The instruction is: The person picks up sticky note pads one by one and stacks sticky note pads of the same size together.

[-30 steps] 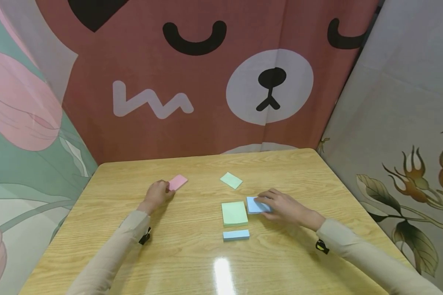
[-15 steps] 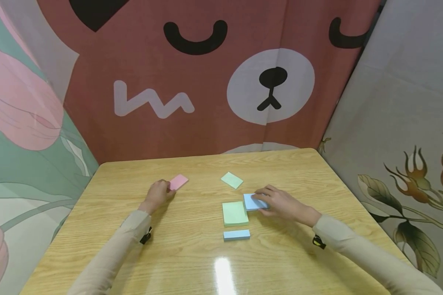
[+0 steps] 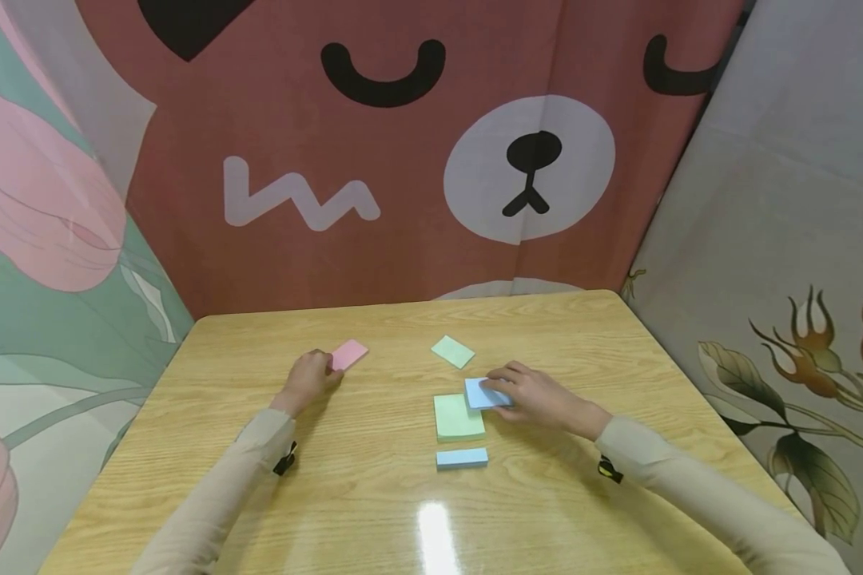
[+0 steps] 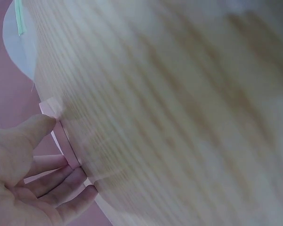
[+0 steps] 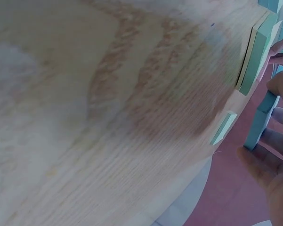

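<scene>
My right hand (image 3: 544,401) pinched the light-blue rectangular paper note pad (image 3: 479,393), held clear of the table (image 3: 359,479); since a second ago it had shifted left, from beside the pale-green square paper pad (image 3: 455,422) to over its far right corner. My left hand (image 3: 308,382) still gripped the pink rectangular paper pad (image 3: 349,354), unmoved

Paper pads (image 3: 477,395) look matt, the wood table (image 3: 331,479) glossy.
</scene>
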The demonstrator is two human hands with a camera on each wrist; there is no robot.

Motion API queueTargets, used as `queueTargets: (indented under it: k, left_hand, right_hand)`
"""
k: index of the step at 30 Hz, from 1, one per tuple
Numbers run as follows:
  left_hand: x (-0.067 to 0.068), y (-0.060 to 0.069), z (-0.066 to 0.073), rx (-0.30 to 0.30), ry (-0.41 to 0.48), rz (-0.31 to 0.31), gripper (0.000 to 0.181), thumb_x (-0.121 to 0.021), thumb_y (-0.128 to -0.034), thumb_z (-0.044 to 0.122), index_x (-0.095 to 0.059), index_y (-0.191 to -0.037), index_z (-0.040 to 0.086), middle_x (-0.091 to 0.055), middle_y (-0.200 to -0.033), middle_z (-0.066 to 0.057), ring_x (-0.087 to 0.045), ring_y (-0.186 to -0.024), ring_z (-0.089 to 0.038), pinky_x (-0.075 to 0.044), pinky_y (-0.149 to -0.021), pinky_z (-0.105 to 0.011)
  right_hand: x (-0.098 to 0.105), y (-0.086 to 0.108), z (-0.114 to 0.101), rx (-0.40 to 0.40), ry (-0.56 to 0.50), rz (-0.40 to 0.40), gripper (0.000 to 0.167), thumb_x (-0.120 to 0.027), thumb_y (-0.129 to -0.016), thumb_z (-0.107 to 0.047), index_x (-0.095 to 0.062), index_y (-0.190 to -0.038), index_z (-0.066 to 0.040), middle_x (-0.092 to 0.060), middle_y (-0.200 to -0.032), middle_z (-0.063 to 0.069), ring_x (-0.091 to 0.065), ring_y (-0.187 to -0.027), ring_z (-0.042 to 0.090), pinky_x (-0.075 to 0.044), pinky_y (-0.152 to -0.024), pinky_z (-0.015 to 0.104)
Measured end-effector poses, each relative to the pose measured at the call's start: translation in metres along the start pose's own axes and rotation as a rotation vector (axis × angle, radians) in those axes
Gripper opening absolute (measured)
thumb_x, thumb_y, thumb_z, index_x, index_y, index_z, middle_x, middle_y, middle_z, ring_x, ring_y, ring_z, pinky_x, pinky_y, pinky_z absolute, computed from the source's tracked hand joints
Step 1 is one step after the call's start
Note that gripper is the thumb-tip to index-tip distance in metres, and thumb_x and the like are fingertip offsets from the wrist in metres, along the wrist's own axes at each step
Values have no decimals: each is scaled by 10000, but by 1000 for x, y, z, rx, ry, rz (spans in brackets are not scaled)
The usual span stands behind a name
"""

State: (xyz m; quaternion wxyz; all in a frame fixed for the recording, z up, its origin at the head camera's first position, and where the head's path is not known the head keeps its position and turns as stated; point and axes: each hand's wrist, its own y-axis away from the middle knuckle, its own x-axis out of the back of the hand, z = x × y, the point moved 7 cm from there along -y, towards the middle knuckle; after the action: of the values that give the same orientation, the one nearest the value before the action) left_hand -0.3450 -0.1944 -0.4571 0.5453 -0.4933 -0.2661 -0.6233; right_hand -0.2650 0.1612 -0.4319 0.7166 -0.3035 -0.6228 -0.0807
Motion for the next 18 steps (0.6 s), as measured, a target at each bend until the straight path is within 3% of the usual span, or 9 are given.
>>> queueTargets:
  k: [9, 16, 18]
  left_hand:
    - [3, 3, 4, -25, -5, 9, 187, -727, -880, 67, -643, -775, -63, -626, -786, -174, -539, -665, -235, -496, -624, -406]
    - [1, 1, 2, -6, 13, -14, 213, -716, -895, 78, -614, -734, -18, -577, -713, -87, -455, -626, -189, -409, -571, -336]
    - [2, 1, 2, -32, 30, 0, 222, -714, -893, 86, -608, -723, -9, -568, -706, -79, -458, -617, -190, -405, -558, -330]
  right_hand:
    - [-5, -11, -3, 28, -11, -8, 425, -722, -906, -213, -640, -1288, -44, -638, -1230, 133, -575, -1072, 258, -542, -820, 346]
    - [-10, -18, -2, 31, -18, 3, 431, -716, -918, -225, -633, -1304, -51, -638, -1238, 129, -572, -1100, 263, -542, -837, 359]
    - [-12, -20, -1, 35, -18, 8, 429, -713, -923, -222, -632, -1308, -51, -638, -1240, 123, -572, -1098, 261, -542, -834, 354]
